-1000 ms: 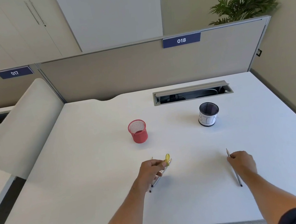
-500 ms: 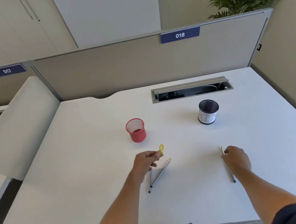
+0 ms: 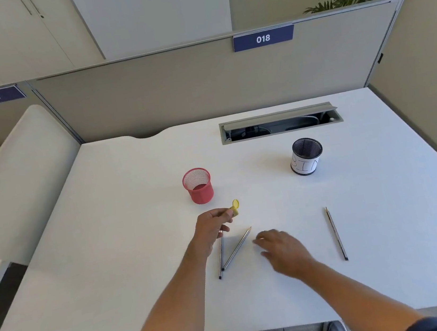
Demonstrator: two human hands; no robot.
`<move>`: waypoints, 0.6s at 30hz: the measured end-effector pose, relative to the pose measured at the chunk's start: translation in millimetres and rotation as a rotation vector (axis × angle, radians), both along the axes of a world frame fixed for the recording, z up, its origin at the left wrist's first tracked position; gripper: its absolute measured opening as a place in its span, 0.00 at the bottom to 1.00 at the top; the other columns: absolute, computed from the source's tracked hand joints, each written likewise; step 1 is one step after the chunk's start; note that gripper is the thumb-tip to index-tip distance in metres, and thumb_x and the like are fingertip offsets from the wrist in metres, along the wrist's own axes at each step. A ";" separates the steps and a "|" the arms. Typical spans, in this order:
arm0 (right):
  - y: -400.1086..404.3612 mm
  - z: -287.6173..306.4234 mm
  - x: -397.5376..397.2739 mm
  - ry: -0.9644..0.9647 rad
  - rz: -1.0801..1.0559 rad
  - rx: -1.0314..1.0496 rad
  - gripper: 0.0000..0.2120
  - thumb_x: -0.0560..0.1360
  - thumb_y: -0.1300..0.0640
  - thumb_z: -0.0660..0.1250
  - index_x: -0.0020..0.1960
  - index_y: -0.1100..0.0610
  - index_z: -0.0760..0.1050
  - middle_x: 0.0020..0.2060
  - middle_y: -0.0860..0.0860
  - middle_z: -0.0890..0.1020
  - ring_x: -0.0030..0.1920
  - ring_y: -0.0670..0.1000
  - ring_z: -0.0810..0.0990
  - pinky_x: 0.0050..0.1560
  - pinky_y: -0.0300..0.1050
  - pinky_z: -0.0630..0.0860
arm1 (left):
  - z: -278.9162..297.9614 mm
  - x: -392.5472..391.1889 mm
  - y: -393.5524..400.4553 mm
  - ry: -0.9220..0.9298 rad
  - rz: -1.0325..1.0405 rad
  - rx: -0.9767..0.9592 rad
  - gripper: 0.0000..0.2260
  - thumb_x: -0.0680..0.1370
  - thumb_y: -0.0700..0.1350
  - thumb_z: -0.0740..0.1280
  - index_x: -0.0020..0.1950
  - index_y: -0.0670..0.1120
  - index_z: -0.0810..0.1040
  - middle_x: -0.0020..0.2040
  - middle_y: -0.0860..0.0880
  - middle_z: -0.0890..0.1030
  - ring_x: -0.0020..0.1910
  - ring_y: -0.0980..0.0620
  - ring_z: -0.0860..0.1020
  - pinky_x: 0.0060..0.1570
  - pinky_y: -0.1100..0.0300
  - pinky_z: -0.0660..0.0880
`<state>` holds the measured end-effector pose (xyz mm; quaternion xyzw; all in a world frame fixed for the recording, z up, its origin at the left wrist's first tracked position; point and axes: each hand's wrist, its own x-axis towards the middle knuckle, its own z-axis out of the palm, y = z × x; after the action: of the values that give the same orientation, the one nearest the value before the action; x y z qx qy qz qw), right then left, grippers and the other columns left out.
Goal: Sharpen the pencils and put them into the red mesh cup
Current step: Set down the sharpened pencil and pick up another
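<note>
My left hand [image 3: 212,228] pinches a small yellow sharpener [image 3: 235,209] with its lid flipped up, a short way in front of the red mesh cup [image 3: 198,186]. Two pencils [image 3: 234,250] lie in a V on the white desk [image 3: 110,235] just below that hand. My right hand [image 3: 281,248] hovers with relaxed fingers, holding nothing, right of the V, its fingertips close to the nearer pencil. A third pencil [image 3: 336,234] lies alone farther right.
A black mesh cup with a white paper label [image 3: 306,160] stands at the back right. Behind it is an open cable hatch [image 3: 280,125] in the desk. Grey partition panels close the far side; a curved white divider [image 3: 15,175] rises at the left.
My right hand let go of the right pencil and swung left toward the two pencils. My left hand lifted the sharpener up and away from them, toward the red cup.
</note>
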<state>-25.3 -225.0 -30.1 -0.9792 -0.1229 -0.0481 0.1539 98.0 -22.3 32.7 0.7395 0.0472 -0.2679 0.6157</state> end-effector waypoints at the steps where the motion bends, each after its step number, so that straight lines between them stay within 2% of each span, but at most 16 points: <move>1: 9.8 -2.1 2.6 0.027 0.078 -0.033 0.22 0.72 0.59 0.76 0.65 0.56 0.80 0.62 0.53 0.82 0.56 0.57 0.83 0.51 0.51 0.82 | 0.6 0.2 -0.7 -0.001 0.004 -0.002 0.09 0.78 0.50 0.72 0.52 0.47 0.88 0.40 0.53 0.83 0.31 0.56 0.77 0.34 0.63 0.67; 4: 33.0 -7.2 9.8 0.125 0.204 -0.131 0.30 0.78 0.57 0.67 0.79 0.55 0.64 0.78 0.51 0.66 0.69 0.56 0.74 0.62 0.52 0.75 | 0.9 -1.9 -0.6 -0.009 -0.005 -0.003 0.09 0.79 0.50 0.72 0.53 0.47 0.88 0.40 0.53 0.83 0.32 0.55 0.77 0.35 0.63 0.67; 5: 37.5 -8.4 11.7 0.162 0.217 -0.147 0.31 0.80 0.57 0.64 0.81 0.54 0.59 0.80 0.50 0.61 0.71 0.56 0.71 0.65 0.52 0.73 | 0.7 -2.9 0.2 -0.008 -0.007 -0.002 0.09 0.78 0.50 0.72 0.53 0.47 0.88 0.40 0.53 0.83 0.32 0.55 0.77 0.35 0.62 0.67; 7: 41.6 -9.6 14.9 0.214 0.223 -0.163 0.31 0.81 0.58 0.61 0.81 0.53 0.56 0.82 0.50 0.57 0.73 0.56 0.67 0.67 0.52 0.70 | -0.3 -4.4 2.7 -0.003 -0.007 -0.003 0.09 0.78 0.50 0.72 0.52 0.47 0.88 0.39 0.53 0.83 0.32 0.55 0.76 0.35 0.62 0.68; 13: 28.8 -4.6 13.9 0.343 0.112 -0.109 0.21 0.83 0.52 0.60 0.75 0.48 0.67 0.79 0.46 0.63 0.75 0.52 0.67 0.67 0.51 0.72 | -1.9 -8.7 10.4 0.008 -0.002 0.007 0.09 0.78 0.50 0.73 0.52 0.47 0.88 0.40 0.53 0.83 0.32 0.55 0.76 0.35 0.62 0.67; 16: 16.6 0.7 13.3 0.330 -0.003 -0.088 0.14 0.83 0.49 0.58 0.63 0.51 0.77 0.71 0.44 0.72 0.69 0.50 0.73 0.57 0.49 0.78 | -1.0 -11.1 10.2 0.015 -0.004 0.009 0.08 0.78 0.50 0.73 0.51 0.48 0.88 0.40 0.53 0.83 0.32 0.55 0.76 0.36 0.62 0.66; 18: 7.4 3.3 13.1 0.317 -0.082 -0.099 0.13 0.83 0.50 0.58 0.58 0.53 0.78 0.64 0.44 0.77 0.63 0.50 0.76 0.51 0.49 0.79 | -0.2 -12.5 9.2 0.017 -0.008 0.017 0.08 0.78 0.50 0.73 0.51 0.48 0.88 0.40 0.53 0.83 0.32 0.54 0.76 0.36 0.61 0.66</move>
<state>-12.1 -217.6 -26.8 -0.9851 -0.0591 0.1070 0.1210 85.6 -13.2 32.4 0.7427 0.0517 -0.2762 0.6079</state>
